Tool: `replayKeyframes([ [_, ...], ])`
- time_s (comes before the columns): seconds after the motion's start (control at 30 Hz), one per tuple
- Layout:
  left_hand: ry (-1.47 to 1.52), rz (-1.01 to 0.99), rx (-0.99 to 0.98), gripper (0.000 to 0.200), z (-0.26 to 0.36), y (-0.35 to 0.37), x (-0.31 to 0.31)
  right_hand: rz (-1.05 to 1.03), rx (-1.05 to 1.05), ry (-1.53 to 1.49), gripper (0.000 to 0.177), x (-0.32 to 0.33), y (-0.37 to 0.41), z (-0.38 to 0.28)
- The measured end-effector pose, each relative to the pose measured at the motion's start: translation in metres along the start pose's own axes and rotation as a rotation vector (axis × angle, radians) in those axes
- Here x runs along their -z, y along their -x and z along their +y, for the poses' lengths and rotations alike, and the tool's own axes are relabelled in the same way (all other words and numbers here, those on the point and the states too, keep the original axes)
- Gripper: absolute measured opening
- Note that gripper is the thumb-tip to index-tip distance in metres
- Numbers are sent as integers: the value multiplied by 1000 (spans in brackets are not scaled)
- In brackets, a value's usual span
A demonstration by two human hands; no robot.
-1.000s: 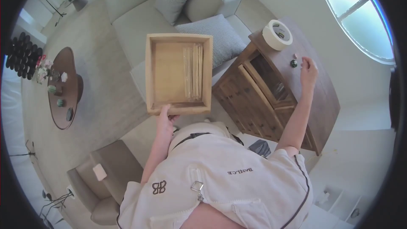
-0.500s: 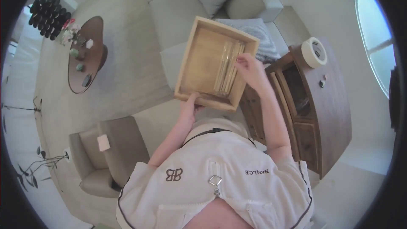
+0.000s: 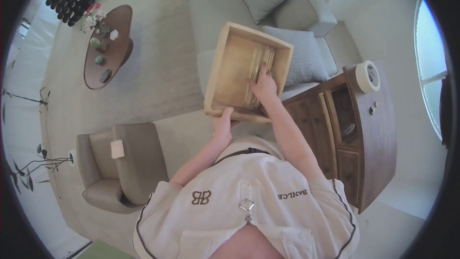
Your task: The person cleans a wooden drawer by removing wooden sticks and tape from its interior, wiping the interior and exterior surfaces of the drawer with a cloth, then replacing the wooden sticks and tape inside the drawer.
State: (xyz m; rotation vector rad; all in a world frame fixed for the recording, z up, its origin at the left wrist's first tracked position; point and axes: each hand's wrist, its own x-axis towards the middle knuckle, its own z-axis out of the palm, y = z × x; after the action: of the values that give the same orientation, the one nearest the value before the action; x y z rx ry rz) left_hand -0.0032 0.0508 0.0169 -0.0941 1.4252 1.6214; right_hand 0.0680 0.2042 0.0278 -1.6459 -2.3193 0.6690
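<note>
A shallow box [image 3: 235, 74] of smooth, pale wood, rectangular with straight walls, is held up in front of the person, tilted slightly, its far end leaning toward the right. The left hand [image 3: 222, 125] is clamped on its near wall at the left, thumb over the rim. Inside, along the right side, lie long, thin packets [image 3: 258, 60] with a glossy, clear look, side by side. The right hand [image 3: 265, 86] reaches in over them, forefinger stretched along their length; whether its fingers pinch any cannot be told. The two hands are apart. To the right stands a dark wooden cabinet [image 3: 379, 148] with a curved-edged top, bearing a thick, pale ring of tape [image 3: 361, 77]. Beyond the box are a pale fabric sofa [image 3: 215, 17] and a finely patterned cushion [image 3: 303, 60]; far left, an oval brown table [image 3: 117, 43].
</note>
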Motion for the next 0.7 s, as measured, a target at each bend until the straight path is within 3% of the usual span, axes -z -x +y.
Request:
replayKeyframes([
  [0.1, 21, 48, 0, 35, -9, -5, 1, 67, -45, -150, 80, -27, -2, 2],
  [0.3, 47, 92, -58, 37, -3, 4, -5, 306, -195, -266, 79, -65, -7, -8],
  [0.5, -11, 53, -41, 35, -2, 2, 2, 492, -331, -344, 65, -74, -18, -12],
  [0.7, -45, 41, -101, 28, -1, -2, 4, 438, -514, -543, 45, -73, -32, -12],
])
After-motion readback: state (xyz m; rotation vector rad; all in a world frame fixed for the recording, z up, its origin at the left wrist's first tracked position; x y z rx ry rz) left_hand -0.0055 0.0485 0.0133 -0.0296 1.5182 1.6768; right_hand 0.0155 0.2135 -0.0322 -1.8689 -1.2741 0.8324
